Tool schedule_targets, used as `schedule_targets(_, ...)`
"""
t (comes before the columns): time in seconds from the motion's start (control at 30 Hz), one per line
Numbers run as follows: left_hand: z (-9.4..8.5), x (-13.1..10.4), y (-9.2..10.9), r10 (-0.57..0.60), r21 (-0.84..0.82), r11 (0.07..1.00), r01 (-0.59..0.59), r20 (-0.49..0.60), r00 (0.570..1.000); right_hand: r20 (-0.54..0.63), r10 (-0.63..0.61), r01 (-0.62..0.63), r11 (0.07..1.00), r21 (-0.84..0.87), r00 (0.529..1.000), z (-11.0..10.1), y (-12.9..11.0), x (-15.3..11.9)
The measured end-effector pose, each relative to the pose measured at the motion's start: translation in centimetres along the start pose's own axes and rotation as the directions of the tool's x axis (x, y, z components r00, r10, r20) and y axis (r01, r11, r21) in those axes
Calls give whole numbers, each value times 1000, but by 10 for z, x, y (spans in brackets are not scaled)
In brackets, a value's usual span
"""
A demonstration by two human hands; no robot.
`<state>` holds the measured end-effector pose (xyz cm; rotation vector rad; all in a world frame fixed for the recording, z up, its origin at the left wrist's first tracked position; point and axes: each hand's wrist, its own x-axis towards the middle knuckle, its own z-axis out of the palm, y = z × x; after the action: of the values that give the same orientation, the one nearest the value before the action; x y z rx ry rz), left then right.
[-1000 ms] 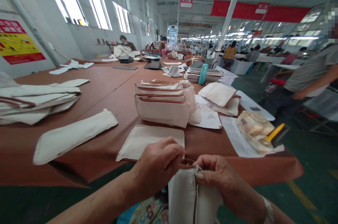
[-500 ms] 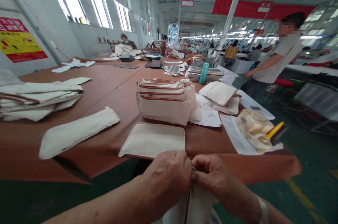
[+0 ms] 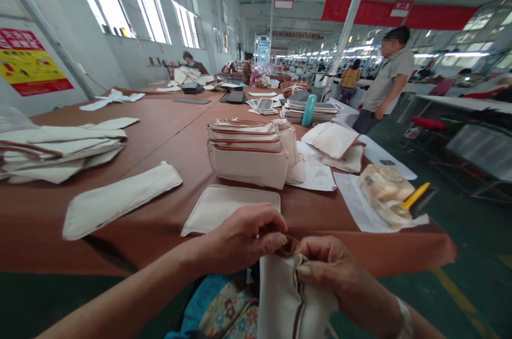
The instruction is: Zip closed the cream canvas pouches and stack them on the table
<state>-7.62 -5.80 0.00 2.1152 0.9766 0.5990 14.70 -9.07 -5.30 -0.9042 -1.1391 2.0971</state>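
A cream fabric pouch (image 3: 280, 296) with a dark seam or zip line down its middle hangs at the near table edge, in front of my lap. My right hand (image 3: 336, 269) pinches its top edge between thumb and fingers. My left hand (image 3: 252, 235) curls at the top corner, thumb and fingertips at a brown trim strip (image 3: 288, 245); the fingertips' exact hold is partly hidden. Just beyond my hands a flat cream panel (image 3: 228, 206) lies on the table. Behind it stands a row of cream pouches with brown edging (image 3: 248, 163).
Brown covering (image 3: 160, 142) spreads over the table. Fabric pieces (image 3: 60, 150) are stacked left, near a single cream piece (image 3: 120, 200). At right lie folded pouches (image 3: 334, 144), a plastic-wrapped bundle (image 3: 384, 190) and a yellow-handled brush or scraper (image 3: 416, 196). A person (image 3: 386, 80) stands beyond the table.
My left hand has lifted and shifted left from the seam, uncovering the pouch's top and brown trim. My right hand keeps its pinch. The person at right has moved left and farther off.
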Motion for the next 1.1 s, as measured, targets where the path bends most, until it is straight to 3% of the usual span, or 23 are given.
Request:
schedule_targets(0.1,18,-12,1,161,124,980,-157,-22,987,-14,-7,7,1000,19,1000,0,-2,3)
schedule_targets(0.2,29,-18,2,217,300,935,-191,-56,975,-29,-46,45,999,-30,999,1,-2,4)
schedule_targets(0.5,38,-16,9,128,466,880,-92,-45,991,-50,-53,44,983,-178,997,5,2,2)
schedule_targets(0.67,44,-17,7,52,550,835,-20,-42,998,-32,-116,101,947,-305,993,10,1,3)
schedule_targets(0.8,29,-16,11,80,525,844,-107,74,994,43,-142,147,900,-411,989,8,-3,1)
schedule_targets(0.9,14,-12,13,92,384,913,-134,126,988,69,-116,134,910,-393,991,6,-6,0)
schedule_targets(1.0,6,-7,11,11,165,986,-35,148,989,45,-95,104,953,-286,994,7,-6,1)
schedule_targets(1.1,4,-3,8,-94,19,996,92,174,980,-37,-94,86,981,-173,995,9,-2,5)
